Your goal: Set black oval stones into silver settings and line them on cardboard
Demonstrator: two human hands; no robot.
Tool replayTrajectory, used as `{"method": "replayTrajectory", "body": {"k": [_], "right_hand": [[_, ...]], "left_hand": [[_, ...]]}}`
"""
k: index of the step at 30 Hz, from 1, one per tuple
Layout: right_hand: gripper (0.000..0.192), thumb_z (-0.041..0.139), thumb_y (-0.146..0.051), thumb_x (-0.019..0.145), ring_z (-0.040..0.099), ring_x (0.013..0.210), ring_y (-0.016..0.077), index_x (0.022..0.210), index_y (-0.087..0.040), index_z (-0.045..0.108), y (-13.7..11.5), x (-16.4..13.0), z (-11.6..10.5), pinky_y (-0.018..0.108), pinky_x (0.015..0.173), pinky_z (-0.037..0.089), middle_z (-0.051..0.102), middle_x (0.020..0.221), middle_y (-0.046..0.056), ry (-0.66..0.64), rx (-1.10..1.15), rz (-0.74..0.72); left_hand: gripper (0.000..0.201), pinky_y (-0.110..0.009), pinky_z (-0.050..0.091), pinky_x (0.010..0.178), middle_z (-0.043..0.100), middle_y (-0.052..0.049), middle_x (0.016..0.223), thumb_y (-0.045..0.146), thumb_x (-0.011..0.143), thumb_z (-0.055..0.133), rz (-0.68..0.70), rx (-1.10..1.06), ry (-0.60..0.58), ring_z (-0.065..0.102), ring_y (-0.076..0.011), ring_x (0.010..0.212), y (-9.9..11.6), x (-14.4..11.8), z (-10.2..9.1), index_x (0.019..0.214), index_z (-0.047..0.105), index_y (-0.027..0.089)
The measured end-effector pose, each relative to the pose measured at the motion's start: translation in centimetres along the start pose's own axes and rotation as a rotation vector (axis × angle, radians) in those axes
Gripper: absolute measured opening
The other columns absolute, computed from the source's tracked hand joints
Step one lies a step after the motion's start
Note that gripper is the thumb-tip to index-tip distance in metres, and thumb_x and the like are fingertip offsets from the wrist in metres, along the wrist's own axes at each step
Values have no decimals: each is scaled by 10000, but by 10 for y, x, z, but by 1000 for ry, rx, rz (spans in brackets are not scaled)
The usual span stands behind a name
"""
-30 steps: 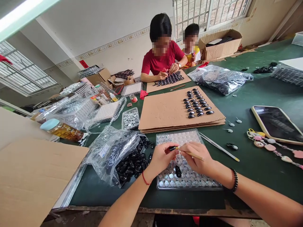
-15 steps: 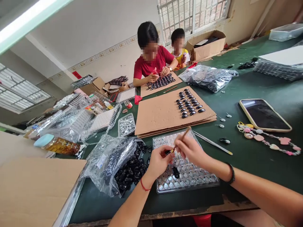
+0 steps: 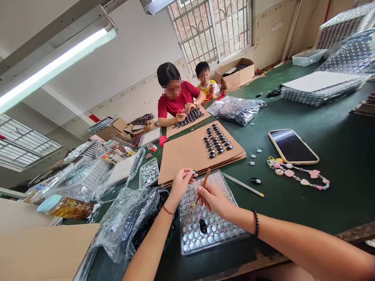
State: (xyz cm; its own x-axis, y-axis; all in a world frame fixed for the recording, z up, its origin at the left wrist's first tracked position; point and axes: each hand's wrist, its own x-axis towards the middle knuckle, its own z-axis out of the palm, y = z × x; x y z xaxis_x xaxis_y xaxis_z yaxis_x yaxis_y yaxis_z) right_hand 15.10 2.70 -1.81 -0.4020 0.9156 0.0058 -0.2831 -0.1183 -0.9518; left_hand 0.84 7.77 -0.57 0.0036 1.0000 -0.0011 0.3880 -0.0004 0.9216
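Observation:
My left hand (image 3: 182,184) pinches a small dark oval piece (image 3: 194,172) at its fingertips, just at the near edge of the cardboard sheets (image 3: 183,156). My right hand (image 3: 215,200) grips a thin wooden stick (image 3: 206,177) whose yellow tip points down over a clear tray (image 3: 187,251). Round silvery discs fill much of that tray, and a black oval piece (image 3: 203,226) lies on top of them. Several glossy black oval pieces (image 3: 217,141) stand in rows on the cardboard. A plastic bag (image 3: 117,226) of black pieces lies beside my left forearm.
Tweezers (image 3: 243,184), a phone (image 3: 293,146) and a beaded strap (image 3: 304,180) lie to the right. A tub of silvery pieces (image 3: 149,172) stands left of the cardboard. Across the table a person in a red shirt (image 3: 177,101) handles black pieces, with another person (image 3: 206,88) alongside.
My left hand has moved away from the stick toward the cardboard, carrying the dark piece. The stick's tip has come down over the tray. The camera view has tilted up and turned right.

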Motion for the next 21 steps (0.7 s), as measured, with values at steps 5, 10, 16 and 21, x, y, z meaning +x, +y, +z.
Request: {"method": "replayTrajectory", "body": {"k": [5,10,16,21], "right_hand": [[298,386,-415,829,361,297,45,658,-174,428,8,6,-3,157,286,242,481,475,-44,47,-19,-39],[259,363,-340,852,360,307,51,670,-172,440,2,7,-4,172,315,249,486,468,-39,79,-64,-95],[264,358,-307,858,374,335,62,635,-180,420,2,4,0,190,347,280,507,499,-26,66,-124,-116],[273,367,-324,856,386,360,65,641,-173,441,0,4,-2,188,363,295,495,503,-25,77,-105,-131]], "left_hand": [[151,-254,449,678,658,-63,731,274,642,642,97,146,62,597,-152,699,-6,68,27,717,643,143],[127,-263,448,662,662,-58,695,255,645,631,110,212,78,595,-151,656,-14,95,42,695,653,141],[112,-261,439,689,651,-57,730,258,638,639,135,288,107,589,-155,693,-13,94,46,663,667,152],[173,-262,427,688,614,-77,880,260,681,592,174,329,147,564,-143,698,0,85,44,799,655,151]]}}
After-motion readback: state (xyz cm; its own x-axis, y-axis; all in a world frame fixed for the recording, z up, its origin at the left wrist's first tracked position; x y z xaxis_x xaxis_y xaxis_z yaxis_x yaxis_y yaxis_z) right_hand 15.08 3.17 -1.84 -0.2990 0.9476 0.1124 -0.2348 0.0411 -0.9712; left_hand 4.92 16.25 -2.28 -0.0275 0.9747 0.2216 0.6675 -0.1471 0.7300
